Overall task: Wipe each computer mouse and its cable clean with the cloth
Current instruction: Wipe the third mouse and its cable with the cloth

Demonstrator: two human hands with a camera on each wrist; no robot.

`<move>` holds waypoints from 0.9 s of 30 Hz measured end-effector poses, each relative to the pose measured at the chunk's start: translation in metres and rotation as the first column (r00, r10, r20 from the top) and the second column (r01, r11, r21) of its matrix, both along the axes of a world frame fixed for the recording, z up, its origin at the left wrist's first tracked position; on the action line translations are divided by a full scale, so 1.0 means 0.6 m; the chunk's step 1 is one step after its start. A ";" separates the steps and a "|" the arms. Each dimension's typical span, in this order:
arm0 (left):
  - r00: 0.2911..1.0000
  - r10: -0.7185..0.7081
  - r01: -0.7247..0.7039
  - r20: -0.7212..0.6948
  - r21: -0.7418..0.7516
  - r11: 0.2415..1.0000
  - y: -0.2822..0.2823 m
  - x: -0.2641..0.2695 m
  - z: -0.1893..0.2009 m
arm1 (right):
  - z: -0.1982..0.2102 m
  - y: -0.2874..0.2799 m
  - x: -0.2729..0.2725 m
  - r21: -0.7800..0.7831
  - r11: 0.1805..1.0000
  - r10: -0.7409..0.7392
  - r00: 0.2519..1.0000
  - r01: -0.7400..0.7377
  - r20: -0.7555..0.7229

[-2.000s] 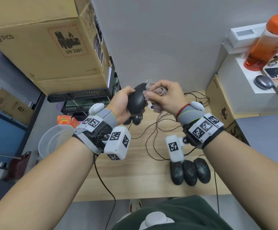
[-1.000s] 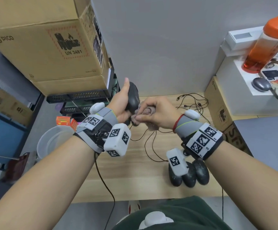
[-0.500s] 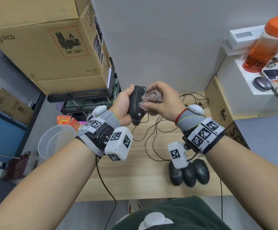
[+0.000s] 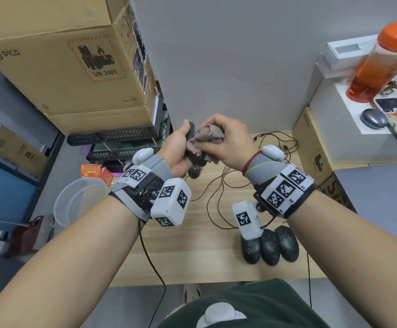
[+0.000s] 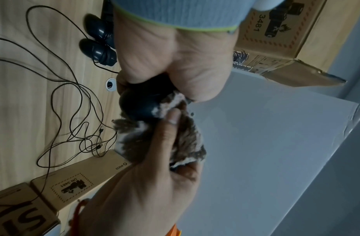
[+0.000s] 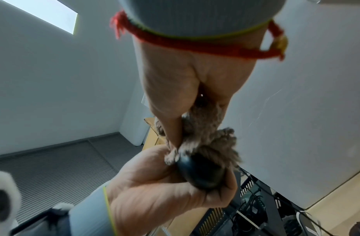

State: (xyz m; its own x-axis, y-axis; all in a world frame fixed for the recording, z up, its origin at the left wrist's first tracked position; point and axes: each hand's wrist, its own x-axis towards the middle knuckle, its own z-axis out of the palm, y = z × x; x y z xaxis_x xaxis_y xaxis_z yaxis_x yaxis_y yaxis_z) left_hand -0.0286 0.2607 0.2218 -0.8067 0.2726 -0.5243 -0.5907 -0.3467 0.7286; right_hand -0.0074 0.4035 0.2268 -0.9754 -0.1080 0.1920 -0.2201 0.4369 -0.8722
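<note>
My left hand (image 4: 177, 147) grips a black mouse (image 4: 191, 134) upright above the wooden table (image 4: 188, 252). In the left wrist view the mouse (image 5: 137, 105) shows between palm and fingers. My right hand (image 4: 227, 138) holds a bunched brown-grey cloth (image 4: 208, 137) and presses it against the mouse's side; the cloth (image 6: 207, 143) covers the upper part of the mouse (image 6: 199, 173). Another black mouse (image 4: 195, 172) lies under my hands. Three black mice (image 4: 269, 245) lie side by side at the front right. Thin black cables (image 4: 218, 195) loop across the table.
A large cardboard box (image 4: 62, 62) rests on black racks at the left, with a clear plastic tub (image 4: 79, 202) below. At the right are a cardboard box (image 4: 316, 152), a white box with an orange bottle (image 4: 377, 60) and a grey mouse (image 4: 372, 118), and a grey surface (image 4: 382, 197).
My right hand has rubbed the cloth down and back up along the mouse. My left hand has kept its grip and turned the mouse edge-on. The mice on the table have not moved.
</note>
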 end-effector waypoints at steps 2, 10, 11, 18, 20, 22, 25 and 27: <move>0.998 0.049 -0.049 0.034 -0.020 0.999 -0.009 -0.006 0.003 | 0.002 -0.001 0.016 0.015 0.994 0.108 0.989 -0.110 0.099; 0.996 -0.086 0.083 -0.014 -0.160 0.984 0.000 0.002 0.000 | -0.015 0.003 -0.028 -0.106 0.994 -0.011 0.998 0.017 0.059; 0.998 -0.070 0.068 -0.009 -0.156 0.986 0.000 0.004 0.004 | -0.015 0.003 -0.028 -0.099 0.995 0.037 0.996 -0.029 0.078; 0.993 -0.114 0.109 -0.017 -0.190 0.976 -0.002 0.010 0.014 | -0.009 0.011 -0.006 -0.154 0.978 0.164 0.977 -0.142 0.140; 0.985 -0.172 0.163 -0.017 -0.247 0.955 0.004 0.017 0.012 | -0.007 0.012 -0.025 -0.214 0.976 0.066 0.991 -0.040 0.117; 0.987 -0.158 0.148 -0.021 -0.250 0.957 0.003 0.017 0.011 | -0.014 0.013 -0.046 -0.175 0.984 -0.025 0.992 0.047 0.122; 0.996 -0.088 0.081 -0.032 -0.184 0.980 -0.005 0.012 0.009 | -0.041 0.039 -0.071 -0.075 0.956 -0.269 0.950 0.284 0.160; 0.998 -0.048 0.042 -0.040 -0.146 0.988 -0.012 0.009 0.010 | -0.044 0.051 -0.069 -0.115 0.930 -0.329 0.930 0.349 0.162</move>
